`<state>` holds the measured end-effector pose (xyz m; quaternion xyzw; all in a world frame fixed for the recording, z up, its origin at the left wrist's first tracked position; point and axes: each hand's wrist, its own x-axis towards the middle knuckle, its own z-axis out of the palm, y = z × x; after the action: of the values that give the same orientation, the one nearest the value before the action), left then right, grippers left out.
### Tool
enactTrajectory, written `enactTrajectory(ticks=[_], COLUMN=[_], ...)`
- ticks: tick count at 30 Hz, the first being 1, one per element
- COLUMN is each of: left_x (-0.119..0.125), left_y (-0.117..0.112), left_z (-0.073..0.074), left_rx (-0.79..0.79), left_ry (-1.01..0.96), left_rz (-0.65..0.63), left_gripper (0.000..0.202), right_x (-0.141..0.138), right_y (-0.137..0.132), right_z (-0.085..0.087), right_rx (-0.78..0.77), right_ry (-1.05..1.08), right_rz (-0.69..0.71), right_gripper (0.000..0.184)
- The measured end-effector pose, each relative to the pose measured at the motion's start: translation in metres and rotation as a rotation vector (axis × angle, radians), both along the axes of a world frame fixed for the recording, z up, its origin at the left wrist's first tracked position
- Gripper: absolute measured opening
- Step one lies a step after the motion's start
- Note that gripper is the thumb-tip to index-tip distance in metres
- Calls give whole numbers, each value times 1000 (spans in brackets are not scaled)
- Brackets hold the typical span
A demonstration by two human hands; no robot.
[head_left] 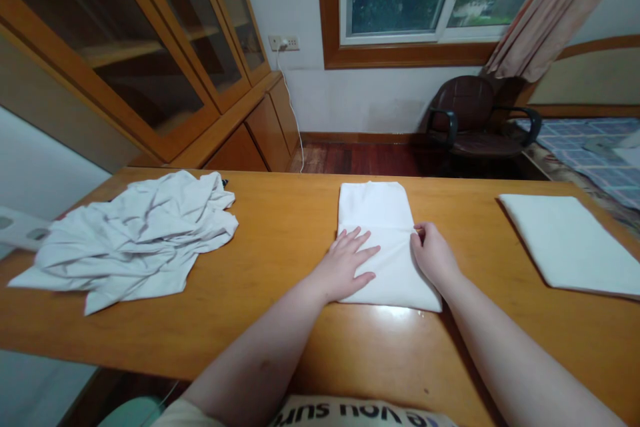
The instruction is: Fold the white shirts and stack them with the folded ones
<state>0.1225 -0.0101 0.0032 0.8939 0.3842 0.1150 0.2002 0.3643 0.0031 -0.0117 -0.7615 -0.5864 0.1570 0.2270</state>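
A folded white cloth [373, 207] lies flat in front of me, longer than it is wide, with a crease across its middle. My left hand [347, 263] rests on its left part, palm down with the fingers spread. At the cloth's right edge, my right hand [434, 253] has its fingers curled and the thumb against the fabric. It seems to pinch that edge, though the fingertips are partly hidden.
A crumpled heap of white cloth [150, 233] lies on the left of the wooden table [280, 233]. Another neatly folded white cloth [570, 240] lies at the right. Behind the table are a cabinet [240, 140] and an office chair [470, 113].
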Motion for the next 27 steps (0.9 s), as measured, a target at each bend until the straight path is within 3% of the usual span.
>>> enactTrajectory(ticks=[9, 15, 17, 19, 22, 27], left_x=[4, 6, 6, 5, 4, 5], left_y=[5, 5, 5, 5, 6, 5], left_z=[-9, -8, -9, -11, -12, -11], left_rx=[-98, -126, -118, -115, -123, -124], left_ry=[155, 146, 131, 119, 115, 111], left_rz=[58, 63, 63, 54, 30, 32], left_gripper=[75, 80, 82, 87, 98, 103], right_x=[0, -4, -10, -17, -28, -32], right_y=[1, -7, -13, -18, -23, -21], right_z=[-6, -1, 1, 2, -1, -8], right_rx=[5, 122, 177, 195, 129, 37], right_ry=[-52, -289, -363, -404, -402, -389], right_rz=[15, 109, 215, 406, 651, 694], right_gripper=[28, 45, 53, 56, 59, 63])
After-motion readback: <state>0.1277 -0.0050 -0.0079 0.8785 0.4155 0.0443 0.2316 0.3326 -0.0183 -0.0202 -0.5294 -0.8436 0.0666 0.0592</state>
